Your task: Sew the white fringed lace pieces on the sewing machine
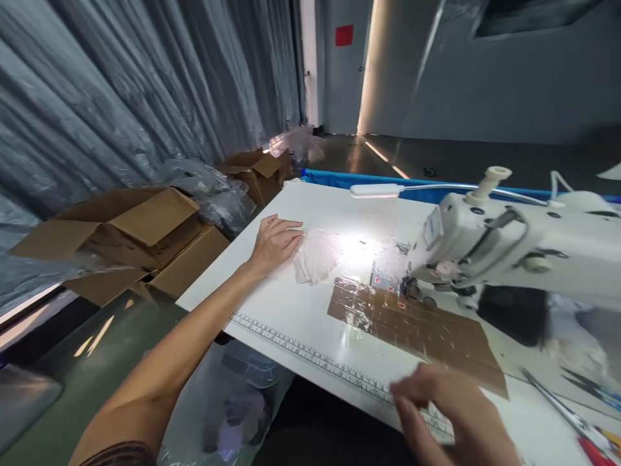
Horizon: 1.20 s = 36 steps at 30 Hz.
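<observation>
My left hand reaches across the white table and rests with its fingers together on the edge of a small pile of white lacy fabric pieces. My right hand hovers blurred over the table's near edge, above the printed ruler scale, fingers loosely curled and holding nothing I can see. A white sewing machine stands at the right, with a lamp lighting the fabric. A brown cardboard sheet under clear film lies in front of the machine.
Open cardboard boxes and clear plastic bags lie on the floor to the left. A plastic bag hangs below the table's front edge. Scissors and red-handled tools lie at the lower right. Grey plastic sheeting covers the left wall.
</observation>
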### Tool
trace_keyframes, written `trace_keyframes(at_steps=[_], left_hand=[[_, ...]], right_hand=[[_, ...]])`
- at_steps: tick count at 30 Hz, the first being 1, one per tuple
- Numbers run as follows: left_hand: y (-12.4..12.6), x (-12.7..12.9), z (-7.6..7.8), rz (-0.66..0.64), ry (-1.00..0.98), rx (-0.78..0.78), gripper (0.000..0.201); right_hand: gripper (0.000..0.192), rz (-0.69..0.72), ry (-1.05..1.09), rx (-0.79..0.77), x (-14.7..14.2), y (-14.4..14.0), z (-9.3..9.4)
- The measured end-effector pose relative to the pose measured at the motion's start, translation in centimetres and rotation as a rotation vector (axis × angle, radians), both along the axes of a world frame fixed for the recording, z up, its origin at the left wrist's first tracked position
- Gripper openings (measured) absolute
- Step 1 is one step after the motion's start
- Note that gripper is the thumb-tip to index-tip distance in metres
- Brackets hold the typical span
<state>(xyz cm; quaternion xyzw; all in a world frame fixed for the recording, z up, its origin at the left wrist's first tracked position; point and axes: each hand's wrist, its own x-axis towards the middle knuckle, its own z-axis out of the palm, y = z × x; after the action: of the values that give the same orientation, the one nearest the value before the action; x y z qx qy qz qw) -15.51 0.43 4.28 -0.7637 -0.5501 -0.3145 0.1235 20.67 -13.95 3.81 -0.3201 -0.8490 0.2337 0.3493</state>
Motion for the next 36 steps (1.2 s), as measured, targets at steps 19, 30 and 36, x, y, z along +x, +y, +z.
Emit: trace_keyframes(at_steps=[19, 30, 36], left_hand=[[-3.6, 13.6, 1.4, -0.607, -0.411, -0.786, 0.025], [-3.7, 11.2, 1.1, -0.520, -0.143, -0.641, 0.029], [-8.4, 12.1, -1.3, -0.742, 0.012, -0.443, 0.040]], right_hand=[[0.035, 0.033, 0.083, -0.818, 5.3, 5.0, -0.3], [0.034, 0.106, -0.012, -0.865, 6.9, 7.0, 1.1], [0.020, 0.044, 0.494, -0.885, 10.4, 4.8, 2.4]])
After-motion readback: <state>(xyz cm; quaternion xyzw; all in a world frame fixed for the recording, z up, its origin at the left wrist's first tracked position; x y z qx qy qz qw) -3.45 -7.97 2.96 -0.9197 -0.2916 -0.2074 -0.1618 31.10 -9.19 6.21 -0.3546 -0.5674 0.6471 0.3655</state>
